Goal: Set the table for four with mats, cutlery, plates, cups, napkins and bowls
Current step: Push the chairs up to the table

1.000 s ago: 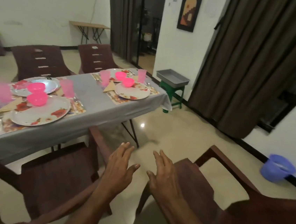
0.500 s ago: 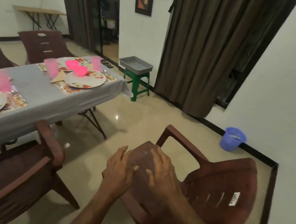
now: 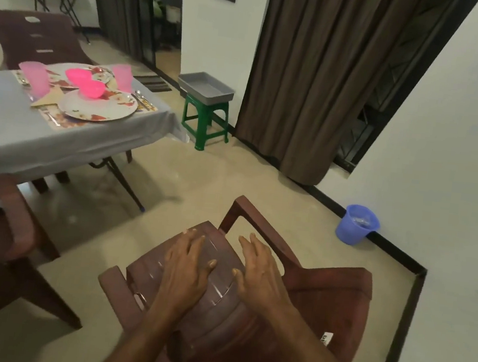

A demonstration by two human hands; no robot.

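- The view has swung right within the last second: the desk [image 3: 59, 138], earlier spread across the left half of the head view, now sits at the upper left with only its far end showing.
- Both hands have come down over the brown chair [image 3: 247, 314]. A second ago they hung above the floor between two chairs.
- The left hand [image 3: 185, 272] and the right hand [image 3: 263, 277] lie flat and side by side over the chair's seat, fingers [image 3: 196, 241] straight and released — grasping nothing; actual contact I cannot tell.
- On the desk, well apart from the hands, the visible settings have plates [image 3: 98, 105], pink bowls [image 3: 91, 88], pink cups [image 3: 35, 77], a folded napkin [image 3: 49, 97] and mats [image 3: 61, 121].
- The grey tray [image 3: 206, 87] on the green stool [image 3: 206, 118] looks empty, so the laying seems about done — the chair is probably next, to be drawn up.
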